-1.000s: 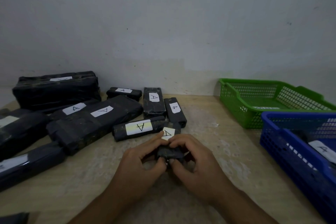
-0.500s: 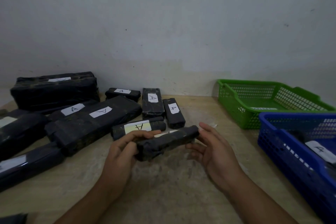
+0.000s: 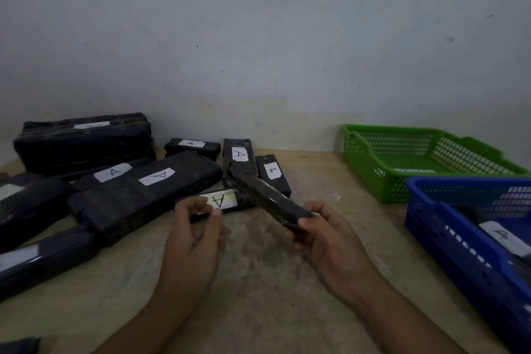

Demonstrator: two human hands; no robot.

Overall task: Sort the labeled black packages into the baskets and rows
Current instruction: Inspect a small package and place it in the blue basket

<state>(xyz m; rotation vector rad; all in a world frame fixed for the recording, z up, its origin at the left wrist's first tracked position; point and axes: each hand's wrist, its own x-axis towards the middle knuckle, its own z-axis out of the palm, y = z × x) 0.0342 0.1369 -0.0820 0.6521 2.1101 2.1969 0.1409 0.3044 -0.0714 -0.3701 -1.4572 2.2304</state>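
I find two baskets at the right of the table [image 3: 258, 290]. The green basket [image 3: 373, 178] stands far right, close to the wall [image 3: 258, 37]. On its floor I see only a small pale strip [image 3: 413, 171], too faint to identify. The blue basket [image 3: 459, 247] stands nearer, just beside the green one. It contains a labelled black package [image 3: 504, 236], and I cannot tell whether its mark is an A or a 4. The dark shapes around it cannot be told apart. The right hand [image 3: 330, 241] grips the near end of a slim black package [image 3: 267, 198], thumb on top and fingers curled beneath. This package is held above mid-table, slanting from near right toward far left, and is outside both baskets. No label shows on its visible faces. The left hand [image 3: 195, 236] holds nothing, its fingers loosely curled with thumb and forefinger close together. It is in front of a short package [image 3: 221, 200] marked A, and I cannot tell whether the fingertips touch it. Other stock lies on the table at left and far centre. A large wrapped block [image 3: 83, 144] stands against the wall, with a broad flat package [image 3: 143, 195] beside it. Two narrow packages [image 3: 238, 158] lie side by side at far centre.
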